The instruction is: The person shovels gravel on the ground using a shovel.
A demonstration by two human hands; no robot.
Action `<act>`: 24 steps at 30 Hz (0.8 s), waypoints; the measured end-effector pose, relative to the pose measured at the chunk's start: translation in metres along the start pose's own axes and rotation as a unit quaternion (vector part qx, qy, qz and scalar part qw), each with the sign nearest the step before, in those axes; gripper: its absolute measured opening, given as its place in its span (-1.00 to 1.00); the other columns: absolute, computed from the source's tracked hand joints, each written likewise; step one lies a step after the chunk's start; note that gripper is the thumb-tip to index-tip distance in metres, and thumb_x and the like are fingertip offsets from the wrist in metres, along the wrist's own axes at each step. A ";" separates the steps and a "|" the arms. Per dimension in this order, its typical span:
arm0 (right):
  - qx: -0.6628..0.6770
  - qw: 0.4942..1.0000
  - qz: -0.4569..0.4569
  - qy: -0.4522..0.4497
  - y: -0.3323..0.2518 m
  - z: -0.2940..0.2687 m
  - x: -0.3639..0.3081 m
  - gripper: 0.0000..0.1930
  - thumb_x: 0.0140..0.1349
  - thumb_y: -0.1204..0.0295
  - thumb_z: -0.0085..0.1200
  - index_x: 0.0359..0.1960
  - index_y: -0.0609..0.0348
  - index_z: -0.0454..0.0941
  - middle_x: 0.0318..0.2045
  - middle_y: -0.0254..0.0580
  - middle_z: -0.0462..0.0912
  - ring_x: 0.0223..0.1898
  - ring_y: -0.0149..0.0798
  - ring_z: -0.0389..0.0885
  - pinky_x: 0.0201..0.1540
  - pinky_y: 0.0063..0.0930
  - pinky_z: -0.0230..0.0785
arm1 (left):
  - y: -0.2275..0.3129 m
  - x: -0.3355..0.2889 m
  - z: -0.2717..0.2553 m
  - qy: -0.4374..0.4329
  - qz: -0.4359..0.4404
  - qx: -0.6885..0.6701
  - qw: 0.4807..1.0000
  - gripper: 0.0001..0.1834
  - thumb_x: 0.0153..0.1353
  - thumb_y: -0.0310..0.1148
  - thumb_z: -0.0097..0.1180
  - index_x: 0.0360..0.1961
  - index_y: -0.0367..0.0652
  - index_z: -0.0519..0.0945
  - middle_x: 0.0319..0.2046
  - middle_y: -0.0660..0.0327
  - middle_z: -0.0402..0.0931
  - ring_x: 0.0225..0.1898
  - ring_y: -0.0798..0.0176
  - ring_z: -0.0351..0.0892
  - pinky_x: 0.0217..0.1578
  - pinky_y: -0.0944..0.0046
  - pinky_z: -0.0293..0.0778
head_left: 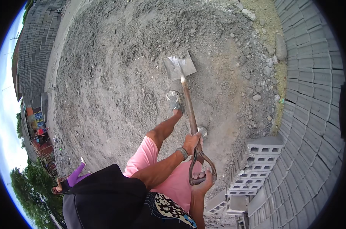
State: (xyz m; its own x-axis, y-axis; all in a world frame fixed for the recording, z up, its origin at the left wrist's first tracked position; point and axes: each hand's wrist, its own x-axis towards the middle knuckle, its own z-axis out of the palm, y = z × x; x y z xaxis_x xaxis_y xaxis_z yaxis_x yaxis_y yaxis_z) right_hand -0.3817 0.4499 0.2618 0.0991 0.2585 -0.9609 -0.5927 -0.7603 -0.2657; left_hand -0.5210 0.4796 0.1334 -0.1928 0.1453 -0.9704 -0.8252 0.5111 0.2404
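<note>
A shovel [189, 103] slants up through the picture, its flat metal blade [179, 65] resting on the loose grey gravel. My left hand [192, 144], with a grey band at the wrist, is closed round the lower end of the wooden shaft near the handle. Down at the D-shaped grip [197, 179], my right hand [204, 183] has its fingers wrapped round the crossbar. The blade carries a pale, whitish dusting and no clear load. One shoe [174, 100] stands left of the shaft; the other [202, 133] is partly hidden behind it.
Grey hollow blocks [257, 164] are stacked at the lower right, beside a long wall of stacked blocks [314, 87]. Stones [249, 14] lie along its foot. Another person in purple trousers [77, 174] is at the lower left. More stacked blocks [39, 45] rise at the far left.
</note>
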 end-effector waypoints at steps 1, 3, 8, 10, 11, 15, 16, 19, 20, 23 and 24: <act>0.008 1.000 0.003 -0.002 -0.002 0.005 -0.004 -0.78 0.21 0.34 0.05 -0.57 0.02 0.35 -0.74 -0.35 0.31 -0.77 -0.28 0.29 -0.63 -0.31 0.30 | 0.012 -0.011 0.010 0.009 0.006 0.007 1.000 -0.73 0.27 -0.36 -0.01 -0.57 -0.23 0.47 -0.69 0.17 0.45 -0.73 0.26 0.45 -0.76 0.22 0.43; 0.022 1.000 0.006 -0.015 -0.004 0.017 -0.020 -0.79 0.22 0.33 0.04 -0.56 0.02 0.36 -0.74 -0.34 0.31 -0.77 -0.26 0.29 -0.63 -0.27 0.30 | 0.025 -0.027 0.009 0.026 0.002 0.012 1.000 -0.73 0.26 -0.35 0.00 -0.57 -0.23 0.47 -0.69 0.16 0.44 -0.73 0.25 0.44 -0.76 0.21 0.42; 0.059 0.997 0.052 0.018 0.031 0.120 0.031 -0.92 0.16 0.39 0.06 -0.40 0.05 0.42 -0.73 -0.36 0.30 -0.76 -0.28 0.29 -0.64 -0.27 0.30 | 0.132 0.079 0.004 0.018 0.023 0.086 0.996 -0.76 0.24 -0.34 0.02 -0.53 -0.24 0.47 -0.68 0.17 0.44 -0.73 0.23 0.44 -0.72 0.18 0.44; 0.044 0.999 0.024 -0.014 0.039 0.151 0.105 -0.94 0.15 0.45 0.04 -0.40 0.09 0.41 -0.73 -0.35 0.31 -0.76 -0.31 0.30 -0.66 -0.35 0.29 | 0.166 0.127 0.007 0.000 0.033 0.066 0.997 -0.83 0.22 -0.37 0.03 -0.39 -0.28 0.45 -0.63 0.17 0.45 -0.70 0.21 0.47 -0.67 0.19 0.47; 0.017 0.999 0.009 -0.031 0.036 0.158 0.128 -0.95 0.13 0.51 0.02 -0.40 0.14 0.41 -0.72 -0.34 0.32 -0.76 -0.34 0.31 -0.69 -0.43 0.29 | 0.164 0.142 0.014 -0.004 0.035 0.064 0.997 -0.83 0.22 -0.37 0.03 -0.39 -0.28 0.45 -0.63 0.17 0.45 -0.70 0.21 0.47 -0.67 0.19 0.47; -0.014 0.996 0.017 -0.086 0.011 0.167 0.139 -0.91 0.12 0.51 0.03 -0.49 0.11 0.39 -0.71 -0.36 0.32 -0.75 -0.36 0.30 -0.69 -0.46 0.28 | 0.148 0.161 0.030 0.022 0.082 0.003 0.996 -0.80 0.22 -0.32 0.06 -0.44 -0.24 0.45 -0.62 0.17 0.45 -0.68 0.21 0.47 -0.67 0.14 0.49; -0.012 0.996 -0.010 -0.084 0.017 0.172 0.139 -0.92 0.12 0.51 0.03 -0.48 0.10 0.40 -0.70 -0.37 0.32 -0.74 -0.37 0.30 -0.69 -0.47 0.27 | 0.163 0.172 0.030 0.007 0.104 0.016 0.994 -0.80 0.22 -0.31 0.06 -0.42 -0.24 0.45 -0.62 0.17 0.45 -0.68 0.20 0.47 -0.67 0.13 0.50; -0.009 0.998 -0.047 -0.044 0.027 0.168 0.154 -0.94 0.12 0.50 0.03 -0.46 0.10 0.41 -0.69 -0.38 0.32 -0.73 -0.39 0.29 -0.70 -0.47 0.26 | 0.180 0.172 0.011 -0.066 0.049 0.116 0.990 -0.62 0.21 -0.16 0.14 -0.24 -0.33 0.48 -0.45 0.10 0.50 -0.48 0.11 0.57 -0.42 0.07 0.60; -0.010 0.998 -0.053 -0.017 0.027 0.162 0.162 -0.95 0.12 0.50 0.03 -0.45 0.09 0.41 -0.68 -0.38 0.33 -0.73 -0.40 0.29 -0.70 -0.47 0.25 | 0.192 0.173 0.004 -0.100 0.009 0.195 0.976 -0.53 0.20 -0.08 0.16 -0.17 -0.36 0.48 -0.37 0.08 0.52 -0.38 0.07 0.61 -0.32 0.05 0.62; -0.074 0.990 -0.063 0.100 0.014 0.146 0.184 -0.92 0.10 0.42 0.08 -0.41 0.06 0.43 -0.69 -0.36 0.31 -0.73 -0.37 0.28 -0.68 -0.45 0.24 | 0.224 0.231 -0.012 -0.079 -0.014 0.209 0.975 -0.38 0.18 0.06 0.15 -0.10 -0.39 0.48 -0.22 0.04 0.54 -0.19 0.00 0.60 -0.17 0.00 0.59; -0.103 0.981 -0.063 0.151 0.017 0.153 0.192 -0.90 0.09 0.38 0.10 -0.43 0.04 0.42 -0.70 -0.36 0.29 -0.72 -0.34 0.28 -0.66 -0.44 0.23 | 0.242 0.266 -0.016 -0.047 -0.033 0.189 0.980 -0.38 0.18 0.07 0.15 -0.10 -0.38 0.48 -0.22 0.03 0.54 -0.18 0.00 0.60 -0.17 -0.01 0.60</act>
State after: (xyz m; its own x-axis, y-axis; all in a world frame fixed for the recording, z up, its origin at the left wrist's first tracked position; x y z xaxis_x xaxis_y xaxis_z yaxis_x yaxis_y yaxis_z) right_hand -0.4945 0.5778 0.0846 0.4111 0.1941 -0.8907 -0.3887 -0.8465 -0.3639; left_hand -0.7805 0.6289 -0.0665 -0.0813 0.1688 -0.9823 -0.5750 0.7971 0.1845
